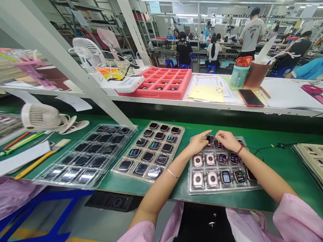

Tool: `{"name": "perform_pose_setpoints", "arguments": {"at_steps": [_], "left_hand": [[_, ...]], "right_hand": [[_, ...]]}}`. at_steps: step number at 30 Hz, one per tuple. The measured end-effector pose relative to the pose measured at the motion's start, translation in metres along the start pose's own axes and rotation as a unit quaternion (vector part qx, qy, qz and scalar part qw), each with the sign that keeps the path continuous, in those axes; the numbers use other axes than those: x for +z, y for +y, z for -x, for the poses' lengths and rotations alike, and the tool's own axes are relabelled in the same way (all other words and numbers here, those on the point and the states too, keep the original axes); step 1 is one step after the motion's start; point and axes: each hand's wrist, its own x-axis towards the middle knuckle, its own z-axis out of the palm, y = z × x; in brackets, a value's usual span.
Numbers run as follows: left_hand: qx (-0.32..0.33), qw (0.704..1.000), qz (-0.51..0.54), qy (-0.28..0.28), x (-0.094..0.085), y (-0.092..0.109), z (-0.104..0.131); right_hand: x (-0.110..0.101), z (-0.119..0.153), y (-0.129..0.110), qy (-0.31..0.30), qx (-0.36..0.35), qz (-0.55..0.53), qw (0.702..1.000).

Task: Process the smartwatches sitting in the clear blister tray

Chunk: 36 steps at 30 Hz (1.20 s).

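Both hands pinch one smartwatch body (210, 138) over the clear tray (252, 188): left hand (198, 143) at its 9 o'clock, right hand (227, 139) at 3 o'clock.

Both hands meeting just right of frame centre, over the far edge of a clear tray (191, 188). Left hand (198, 143) and right hand (227, 139) pinching one small dark watch body (210, 138) between the fingertips. Below them in the tray, rows of watch bodies: some lying pink back up, others screen up and lit. Left of it on the green bench (277, 161), a second tray (118, 169) of dark-screened bodies, and a third tray (40, 179) further left. Upper centre on the white shelf (202, 104), a red foam tray (176, 90); beside it yellow papers (207, 93), a red phone (250, 97). White fan (40, 117) at mid left. Seated people in the upper background.
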Motion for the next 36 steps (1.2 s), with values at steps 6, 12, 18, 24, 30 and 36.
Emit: {"name": "perform_pose_setpoints", "arguments": {"at_steps": [6,12,18,24,30,36], "left_hand": [[-0.015,0.999,-0.030,-0.019,-0.001,0.006,0.004],[0.054,0.955,-0.292,0.005,0.005,0.011,0.006],[0.089,0.874,-0.477,0.034,0.008,0.007,0.006],[0.122,0.916,-0.381,0.025,0.004,0.019,0.015],[0.024,0.960,-0.257,-0.110,-0.003,0.023,0.027],[0.011,0.968,-0.216,-0.127,-0.003,0.020,0.026]], "right_hand": [[0.005,-0.006,0.001,0.025,-0.008,0.044,0.999],[-0.011,0.012,-0.010,0.081,-0.041,0.084,0.992],[0.001,0.068,-0.028,-0.063,-0.134,0.141,0.979],[0.004,0.068,-0.037,-0.079,-0.136,0.077,0.985],[-0.009,0.050,-0.029,0.035,-0.034,0.005,0.999],[-0.006,0.053,-0.021,0.052,-0.026,-0.007,0.998]]}}
